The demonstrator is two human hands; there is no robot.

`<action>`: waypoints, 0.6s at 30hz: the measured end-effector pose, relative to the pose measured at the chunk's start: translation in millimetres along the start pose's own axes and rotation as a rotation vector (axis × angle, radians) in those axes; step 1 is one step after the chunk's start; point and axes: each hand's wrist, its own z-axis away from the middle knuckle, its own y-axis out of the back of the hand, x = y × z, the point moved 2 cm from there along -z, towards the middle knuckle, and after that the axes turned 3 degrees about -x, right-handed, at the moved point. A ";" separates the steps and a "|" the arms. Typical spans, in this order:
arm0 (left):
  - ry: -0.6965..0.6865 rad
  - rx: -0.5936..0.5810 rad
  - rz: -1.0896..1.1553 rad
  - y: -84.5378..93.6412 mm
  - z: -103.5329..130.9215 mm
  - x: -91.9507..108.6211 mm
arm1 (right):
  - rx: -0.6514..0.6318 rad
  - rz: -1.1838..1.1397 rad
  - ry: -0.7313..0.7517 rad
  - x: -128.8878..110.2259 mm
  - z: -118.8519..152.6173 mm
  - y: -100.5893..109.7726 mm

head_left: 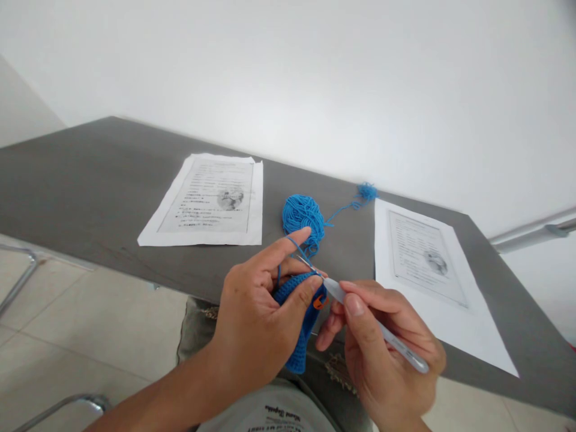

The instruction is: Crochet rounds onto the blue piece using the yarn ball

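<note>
Down at the bottom middle of the frame is a soft grey shirt (274, 414) with dark letters. Just above it, the left hand (252, 315) pinches a blue crochet piece (297, 357), bumpy and curved, and its pointing finger holds up a yarn strand (296, 244). To the right, the right hand (387, 342) is closed around a crochet hook (402, 348) with a smooth grey handle and a thin metal end at the piece's top edge. By it sits an orange stitch marker (320, 302). It looks like a stitch is being made; the next move seems to need snug yarn and a gentle hook, but the loops are too small to count. Past the hands, a round, stringy yarn ball (302, 215) sits on the flat grey table (81, 174), between a left paper sheet (180, 192) and a right paper sheet (418, 258). Farther back is a messy little yarn tangle (368, 191), near the plain white wall (270, 78).
</note>
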 end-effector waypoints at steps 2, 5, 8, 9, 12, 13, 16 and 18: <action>-0.021 0.023 -0.023 -1.6 2.2 -1.2 | 0.000 0.145 0.099 -4.1 1.1 -1.4; -0.014 0.027 0.053 -5.6 3.6 -2.8 | -0.074 0.550 0.315 -13.4 5.8 -1.7; 0.054 -0.006 0.279 -7.5 2.5 -3.4 | -0.135 0.755 0.462 -16.1 13.4 1.1; 0.084 -0.027 0.366 -6.9 1.6 -3.3 | -0.130 0.745 0.478 -15.2 15.0 3.0; 0.180 -0.154 0.575 -2.0 -1.7 -2.7 | -0.124 0.603 0.522 -10.9 13.1 8.4; 0.212 -0.207 0.622 0.3 -2.8 -2.5 | -0.132 0.549 0.540 -10.3 9.8 10.1; 0.286 -0.315 0.691 7.3 -5.7 -2.8 | -0.208 0.403 0.552 -13.2 -6.4 15.4; 0.303 -0.328 0.697 10.5 -7.3 -3.1 | -0.301 0.311 0.526 -18.0 -18.6 19.7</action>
